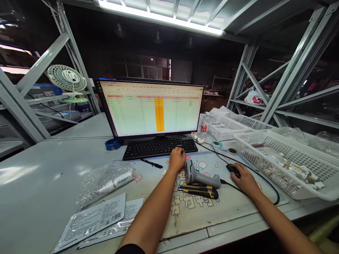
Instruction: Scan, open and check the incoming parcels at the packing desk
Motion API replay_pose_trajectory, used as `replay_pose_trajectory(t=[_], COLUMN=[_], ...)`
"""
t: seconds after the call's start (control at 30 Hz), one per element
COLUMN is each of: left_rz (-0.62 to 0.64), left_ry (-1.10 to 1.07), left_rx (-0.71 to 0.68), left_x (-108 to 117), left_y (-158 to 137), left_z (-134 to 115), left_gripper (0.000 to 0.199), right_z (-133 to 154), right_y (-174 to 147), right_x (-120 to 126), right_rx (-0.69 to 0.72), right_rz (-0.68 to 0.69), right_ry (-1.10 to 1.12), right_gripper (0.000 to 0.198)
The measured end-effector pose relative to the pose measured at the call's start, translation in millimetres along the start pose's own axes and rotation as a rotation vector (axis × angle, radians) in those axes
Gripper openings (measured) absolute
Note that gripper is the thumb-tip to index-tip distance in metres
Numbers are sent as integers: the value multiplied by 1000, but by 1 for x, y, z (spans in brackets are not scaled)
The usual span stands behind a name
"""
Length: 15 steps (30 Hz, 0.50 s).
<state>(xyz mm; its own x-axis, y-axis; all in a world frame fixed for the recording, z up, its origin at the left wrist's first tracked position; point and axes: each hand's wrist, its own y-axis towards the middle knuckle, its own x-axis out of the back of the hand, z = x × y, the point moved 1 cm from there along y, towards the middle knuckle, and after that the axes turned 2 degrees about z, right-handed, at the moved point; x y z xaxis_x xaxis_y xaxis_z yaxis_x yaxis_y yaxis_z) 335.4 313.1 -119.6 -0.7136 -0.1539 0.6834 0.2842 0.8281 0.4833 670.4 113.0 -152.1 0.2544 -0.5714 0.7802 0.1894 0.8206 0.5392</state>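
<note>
My left hand [177,160] rests at the front edge of the black keyboard [153,147], fingers slightly bent over its right-hand keys and holding nothing. My right hand [245,180] lies over a black computer mouse [233,170] on the patterned desk mat [196,218]. Behind the keyboard stands a monitor [132,113] showing a spreadsheet with an orange column. Between my hands lies a grey barcode scanner [197,176], its cable running right. Just in front of it are yellow and black utility knives [200,191]. A black pen [151,163] lies left of my left hand.
Bubble wrap around a white tube [119,181] and flat silver packets [97,218] lie at left. White plastic baskets [280,173], a water bottle [204,127] and tape rolls [216,144] stand at right. A fan [67,78] sits on the metal rack.
</note>
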Motion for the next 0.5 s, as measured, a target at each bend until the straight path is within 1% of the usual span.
replay_pose_trajectory(t=[0.07,0.23,0.37,0.5], left_rz=[0,20,69,145], left_ry=[28,95,135,152], left_rx=[16,41,34,1], left_x=[0,-4,-11,-15], left_y=[0,-2,-1,4], left_z=[0,2,5,8], left_gripper=[20,40,50,55], right_z=[0,0,3,6], right_y=[0,0,1,2], right_x=[0,1,3,6], right_rx=[1,-3,-7,7], right_rz=[3,3,3,12], right_ry=[0,3,10,12], right_gripper=[35,36,38,36])
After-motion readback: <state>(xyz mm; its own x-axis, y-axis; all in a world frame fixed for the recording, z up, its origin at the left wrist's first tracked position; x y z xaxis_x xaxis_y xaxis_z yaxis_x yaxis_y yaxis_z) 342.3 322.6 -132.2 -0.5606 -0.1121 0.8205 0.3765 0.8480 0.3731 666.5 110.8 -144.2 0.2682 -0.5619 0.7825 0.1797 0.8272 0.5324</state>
